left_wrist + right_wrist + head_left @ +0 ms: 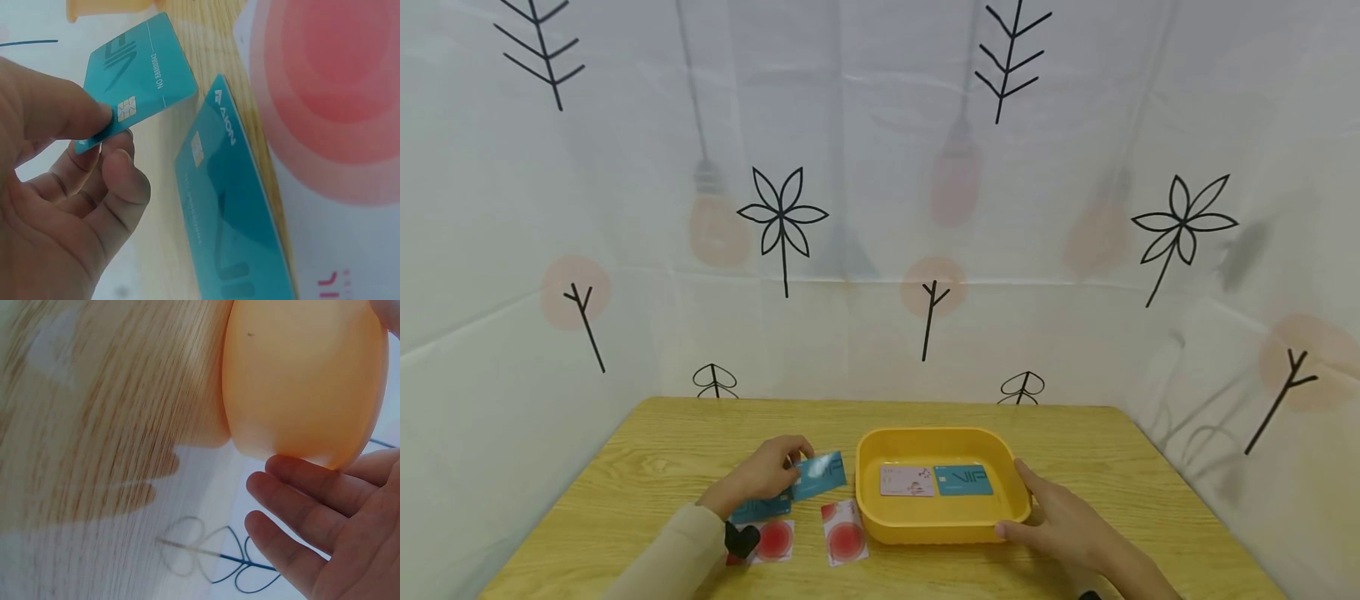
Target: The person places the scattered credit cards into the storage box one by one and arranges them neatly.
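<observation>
My left hand [771, 471] pinches a teal VIP card [820, 476] by its end, between thumb and fingers, just left of the yellow tray [940, 533]. In the left wrist view the thumb lies by the chip of this raised card [140, 69]. Below it, a second teal card [228, 200] lies on the table. Inside the tray are a pink card [907, 481] and another teal VIP card [964, 480], side by side. My right hand [1063, 521] rests at the tray's right end, thumb by the near corner, its fairly straight fingers [306, 519] against the outer wall.
Two white cards with red circles, one upright [846, 533] and one sideways [775, 540], lie on the wooden table [722, 425] near the tray's left end. A black heart-shaped piece [742, 540] sits at my left cuff. White patterned cloth [865, 333] hangs around the table.
</observation>
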`<state>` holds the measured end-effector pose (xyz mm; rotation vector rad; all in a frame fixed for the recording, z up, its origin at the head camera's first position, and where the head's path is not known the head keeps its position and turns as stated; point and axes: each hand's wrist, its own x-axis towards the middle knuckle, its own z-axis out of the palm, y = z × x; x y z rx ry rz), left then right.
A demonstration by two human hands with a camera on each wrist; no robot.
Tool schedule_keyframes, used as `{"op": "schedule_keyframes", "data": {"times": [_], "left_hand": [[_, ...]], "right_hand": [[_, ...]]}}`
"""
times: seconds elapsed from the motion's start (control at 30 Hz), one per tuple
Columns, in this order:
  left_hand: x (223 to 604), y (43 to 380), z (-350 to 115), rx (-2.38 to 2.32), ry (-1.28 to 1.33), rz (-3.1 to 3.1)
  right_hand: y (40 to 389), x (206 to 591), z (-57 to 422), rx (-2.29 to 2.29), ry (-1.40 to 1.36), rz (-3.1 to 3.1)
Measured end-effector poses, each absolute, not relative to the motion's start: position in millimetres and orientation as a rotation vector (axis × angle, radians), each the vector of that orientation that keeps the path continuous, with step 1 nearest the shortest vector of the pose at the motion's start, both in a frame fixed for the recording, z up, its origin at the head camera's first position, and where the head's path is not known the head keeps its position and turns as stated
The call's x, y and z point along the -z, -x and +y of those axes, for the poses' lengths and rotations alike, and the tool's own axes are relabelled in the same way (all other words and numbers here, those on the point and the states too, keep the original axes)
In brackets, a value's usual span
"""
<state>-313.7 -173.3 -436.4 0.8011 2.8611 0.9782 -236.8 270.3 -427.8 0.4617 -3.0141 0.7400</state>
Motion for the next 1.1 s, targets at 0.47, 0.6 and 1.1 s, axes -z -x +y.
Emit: {"op": "schedule_keyframes", "data": {"times": [0.47, 0.6, 1.1], "left_hand": [[429.8, 313.1, -178.2, -1.052, -0.818, 2.848], [429.3, 315.2, -181.0, -1.069, -0.808, 2.856], [414.4, 318.4, -178.9, -1.146, -0.901, 2.916]], "right_hand": [[236.4, 426.7, 270.0, -0.743, -0.458, -3.020], [235.8, 427.3, 269.8, -0.739, -0.461, -3.017], [236.3, 429.1, 270.7, -0.741, -0.480, -2.991]]}}
